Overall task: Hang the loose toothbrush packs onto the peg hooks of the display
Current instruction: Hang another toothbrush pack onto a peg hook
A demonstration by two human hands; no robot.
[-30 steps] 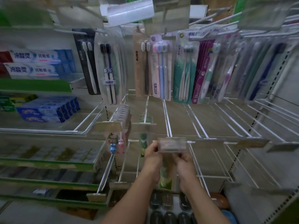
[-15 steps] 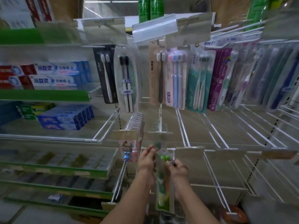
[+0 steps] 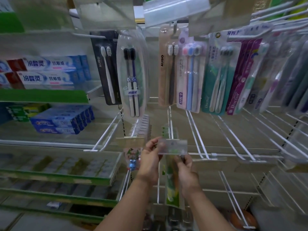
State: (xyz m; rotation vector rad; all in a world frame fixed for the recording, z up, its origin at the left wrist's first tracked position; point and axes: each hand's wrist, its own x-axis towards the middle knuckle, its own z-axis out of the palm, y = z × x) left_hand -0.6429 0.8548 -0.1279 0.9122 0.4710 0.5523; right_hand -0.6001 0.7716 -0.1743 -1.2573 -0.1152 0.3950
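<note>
A clear toothbrush pack (image 3: 171, 184) with a green and yellow brush hangs upright between both my hands. My left hand (image 3: 150, 157) pinches its top left edge, and my right hand (image 3: 185, 165) pinches its upper right side. The top of the pack sits behind the clear price tag (image 3: 173, 146) at the tip of a white peg hook (image 3: 170, 120). A few similar green packs (image 3: 165, 130) hang further back on that hook. Whether the pack's hole is over the hook tip is hidden by the tag.
Left of it a hook carries a row of clear children's toothbrush packs (image 3: 140, 127). Above hangs a row of toothbrush packs (image 3: 190, 75). Bare white peg hooks (image 3: 233, 135) stretch to the right. Toothpaste boxes (image 3: 50, 72) fill green shelves on the left.
The view has tilted up and closed in. Both hands have lifted the pack, so its top now lies behind the hook's price tag.
</note>
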